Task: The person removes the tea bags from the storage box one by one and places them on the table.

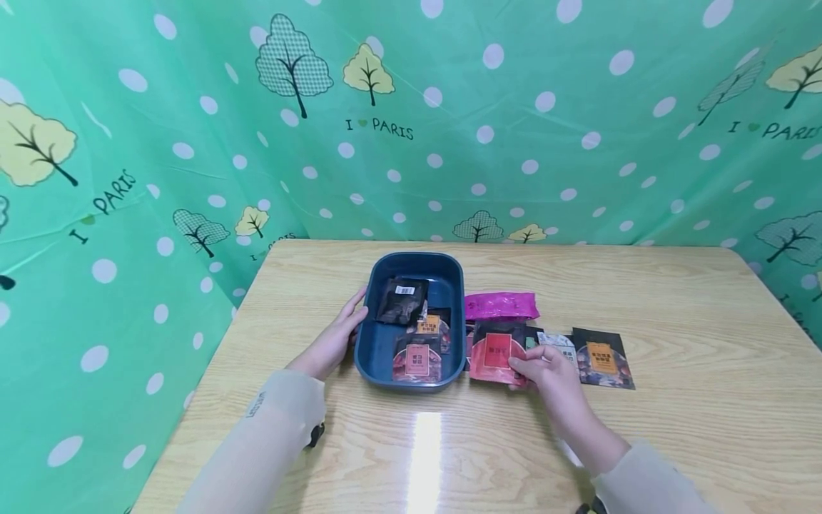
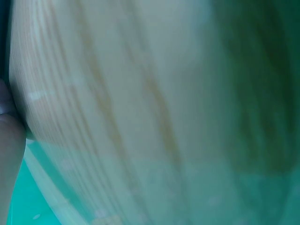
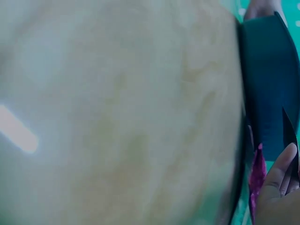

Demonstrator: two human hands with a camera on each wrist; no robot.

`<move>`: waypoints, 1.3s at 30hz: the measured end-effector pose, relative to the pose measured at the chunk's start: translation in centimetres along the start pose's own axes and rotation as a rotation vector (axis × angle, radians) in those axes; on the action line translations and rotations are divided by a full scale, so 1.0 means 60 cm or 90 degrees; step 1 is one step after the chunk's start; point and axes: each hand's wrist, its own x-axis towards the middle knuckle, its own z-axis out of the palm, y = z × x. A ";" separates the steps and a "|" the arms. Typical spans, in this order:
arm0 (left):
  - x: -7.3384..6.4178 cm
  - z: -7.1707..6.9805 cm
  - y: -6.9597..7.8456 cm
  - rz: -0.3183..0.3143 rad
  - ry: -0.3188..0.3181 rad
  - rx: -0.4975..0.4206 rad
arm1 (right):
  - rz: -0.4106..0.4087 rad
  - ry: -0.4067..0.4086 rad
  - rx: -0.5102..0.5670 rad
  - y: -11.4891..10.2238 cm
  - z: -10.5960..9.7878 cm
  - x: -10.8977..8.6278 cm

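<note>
A dark blue bin [image 1: 362, 357] stands on the table. Against the outside of its left wall rests my left hand [image 1: 334, 341], fingers extended along the wall. Only part of this hand [image 2: 10, 140] shows at the edge of the left wrist view. To the right of the bin, my right hand [image 1: 546, 371] pinches a black-and-red packet [image 1: 491, 357] by its right side, thumb on top. The right wrist view shows its thumb [image 3: 283, 161] on the packet's dark edge [image 3: 289, 129]. Inside the bin lie a black packet with a white label [image 1: 403, 300], an orange-labelled packet [image 1: 429, 325] and a pink-labelled packet [image 1: 417, 359].
Behind the held packet lies a shiny magenta packet [image 1: 501, 305]. A silvery-white packet [image 1: 559, 344] and a black one with an orange label [image 1: 604, 359] lie right of it. A green patterned cloth [image 1: 449, 164] hangs behind the wooden table [image 1: 693, 321].
</note>
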 end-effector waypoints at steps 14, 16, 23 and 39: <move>0.000 0.001 0.000 -0.005 0.009 0.006 | 0.016 -0.027 0.002 0.039 0.013 -0.017; 0.000 0.001 0.001 -0.004 0.010 0.007 | 0.021 -0.030 0.009 0.042 0.015 -0.019; 0.000 0.002 0.002 -0.005 0.013 0.009 | 0.026 -0.044 0.013 0.051 0.019 -0.025; 0.001 0.003 0.002 -0.008 0.009 0.002 | 0.021 -0.065 -0.009 0.053 0.027 -0.026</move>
